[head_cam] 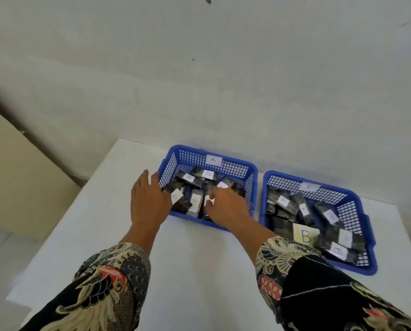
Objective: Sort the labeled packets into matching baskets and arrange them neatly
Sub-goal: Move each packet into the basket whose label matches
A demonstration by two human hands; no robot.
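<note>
Head view: left hand (pixel 149 199) fingers spread on basket A (pixel 254 185) left rim; right hand (pixel 226 206) fingers pinch packet (pixel 208 202).

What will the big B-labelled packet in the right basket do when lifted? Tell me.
The large B packet looks like thin, glossy film, so it will probably flex or sag rather than stay stiff. Its shiny surface may be slippery. It lies flat in the right basket, so rolling seems unlikely. Its weight cannot be judged.
</note>
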